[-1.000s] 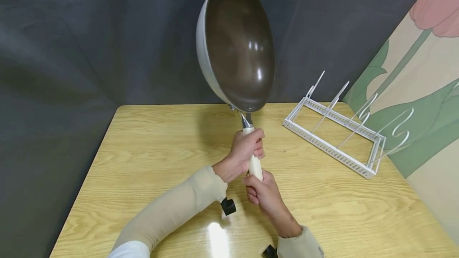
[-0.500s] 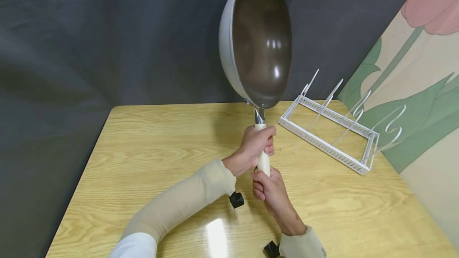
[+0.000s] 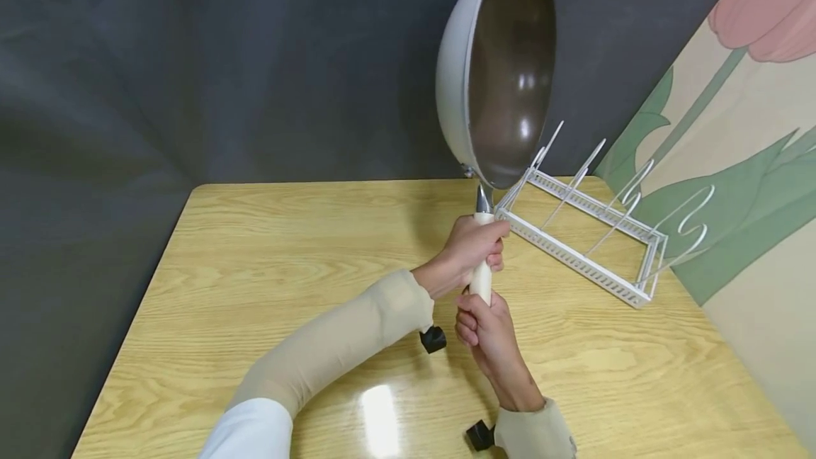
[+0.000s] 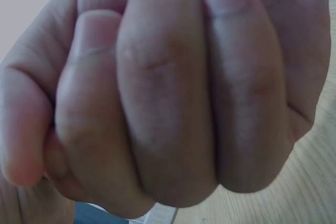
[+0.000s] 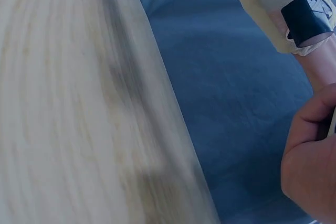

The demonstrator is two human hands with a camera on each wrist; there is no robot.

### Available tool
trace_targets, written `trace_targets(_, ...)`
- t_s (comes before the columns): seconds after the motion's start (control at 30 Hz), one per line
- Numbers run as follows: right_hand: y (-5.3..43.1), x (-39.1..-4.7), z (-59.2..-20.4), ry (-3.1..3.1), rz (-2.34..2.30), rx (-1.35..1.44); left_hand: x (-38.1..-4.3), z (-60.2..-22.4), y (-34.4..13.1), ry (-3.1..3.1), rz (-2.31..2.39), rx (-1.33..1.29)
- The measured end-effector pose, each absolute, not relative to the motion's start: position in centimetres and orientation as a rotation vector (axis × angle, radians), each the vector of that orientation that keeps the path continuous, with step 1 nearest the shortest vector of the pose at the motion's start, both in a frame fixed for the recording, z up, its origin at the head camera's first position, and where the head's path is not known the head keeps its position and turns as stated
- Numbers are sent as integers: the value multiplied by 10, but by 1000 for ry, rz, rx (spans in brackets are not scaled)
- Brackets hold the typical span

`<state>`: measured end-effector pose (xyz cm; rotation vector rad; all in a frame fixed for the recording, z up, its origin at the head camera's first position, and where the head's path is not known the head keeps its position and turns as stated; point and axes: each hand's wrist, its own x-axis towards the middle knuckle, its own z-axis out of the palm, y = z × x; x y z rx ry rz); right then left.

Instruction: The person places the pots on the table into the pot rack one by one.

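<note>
A deep wok (image 3: 513, 83) with a brown inside and a pale outside is held up above the table in the head view, its top cut off by the frame edge. My left hand (image 3: 473, 250) grips its cream handle (image 3: 481, 282) near the metal neck. Lower down, my right hand (image 3: 487, 328) holds the handle's end. Curled fingers (image 4: 163, 87) fill the left wrist view and hide the handle there. At the right edge of the right wrist view, my right hand (image 5: 312, 156) shows only in part.
A white wire rack (image 3: 574, 253) with upright dividers stands at the table's back right, just right of the wok. The wooden table (image 3: 287, 246) ends at a dark curtain (image 3: 255, 69) behind. A wall with a painted flower (image 3: 758, 13) rises on the right.
Both hands have carried the wok to the right, toward the rack. Its opening has turned further rightward, so more of the pale outside shows.
</note>
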<state>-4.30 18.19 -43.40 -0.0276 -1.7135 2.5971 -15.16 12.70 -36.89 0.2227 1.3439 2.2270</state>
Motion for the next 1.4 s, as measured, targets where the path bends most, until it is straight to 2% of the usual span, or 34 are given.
trace_targets(0.97,187,-52,-430,-1598,2619,-32,-158,-355,145,1474,2160,213)
trace_targets(1.4,194,-51,-431,-1492,2656,110,-154,-351,160,1523,2093,245)
